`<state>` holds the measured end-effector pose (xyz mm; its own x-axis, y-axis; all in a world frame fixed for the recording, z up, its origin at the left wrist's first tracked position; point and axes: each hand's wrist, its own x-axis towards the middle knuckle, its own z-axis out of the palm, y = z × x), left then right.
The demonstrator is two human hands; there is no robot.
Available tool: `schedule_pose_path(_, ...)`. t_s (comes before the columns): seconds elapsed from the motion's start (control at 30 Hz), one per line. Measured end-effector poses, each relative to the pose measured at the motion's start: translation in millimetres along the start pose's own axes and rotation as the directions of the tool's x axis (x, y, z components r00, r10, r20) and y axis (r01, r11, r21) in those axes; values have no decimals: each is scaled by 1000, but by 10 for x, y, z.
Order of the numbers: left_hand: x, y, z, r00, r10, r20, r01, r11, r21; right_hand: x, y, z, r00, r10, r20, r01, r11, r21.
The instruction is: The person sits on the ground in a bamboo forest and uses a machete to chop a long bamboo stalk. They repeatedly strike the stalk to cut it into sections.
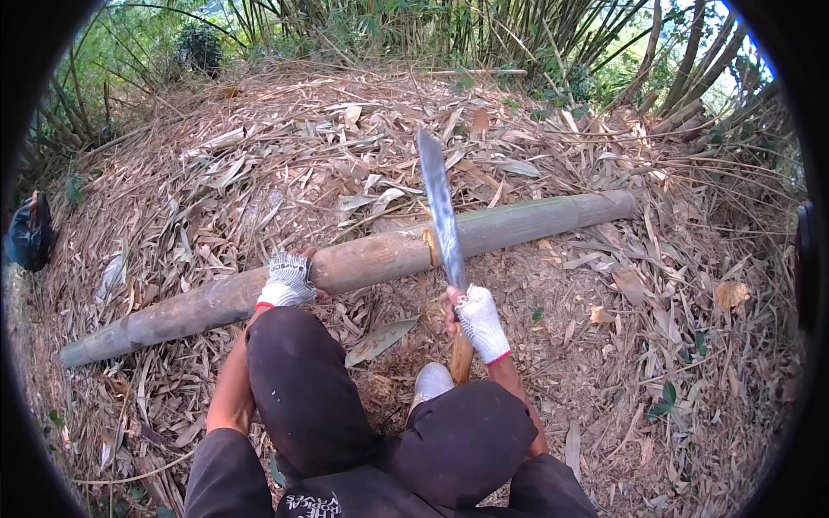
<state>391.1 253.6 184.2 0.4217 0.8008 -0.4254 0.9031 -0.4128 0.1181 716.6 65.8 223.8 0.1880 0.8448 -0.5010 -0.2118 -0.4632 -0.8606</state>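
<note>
A long thick bamboo pole (509,226) lies across the leaf-covered ground from lower left to upper right. My left hand (285,282), in a white knit glove, rests on top of the pole near its middle and presses it down. My right hand (480,323), also gloved, grips the wooden handle of a long machete (440,203). The blade points away from me and crosses the pole, where a pale cut shows in the bamboo beside it. My knees and one grey shoe (432,380) are just below the hands.
Dry bamboo leaves and husks (285,164) cover the ground all around. Standing bamboo stems (518,34) rise at the back and right. A dark bag-like object (30,233) sits at the far left edge.
</note>
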Motion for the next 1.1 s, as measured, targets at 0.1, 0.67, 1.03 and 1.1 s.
schedule_pose_path(0.1,-6,13,64,999,11,-47,-10,999,34,-212,-730,242,767,-635,-98,545,724,-423)
schedule_pose_path(0.67,-24,-44,37,999,12,-34,-12,1000,0,-91,-339,307,753,-650,-99,381,554,-740)
schedule_pose_path(1.03,123,43,-30,997,12,-74,-13,1000,-21,237,871,-91,958,-158,-241,-123,532,-838)
schedule_pose_path(1.1,-43,7,62,998,-6,-56,6,1000,-8,170,671,-25,940,-298,-164,26,542,-840)
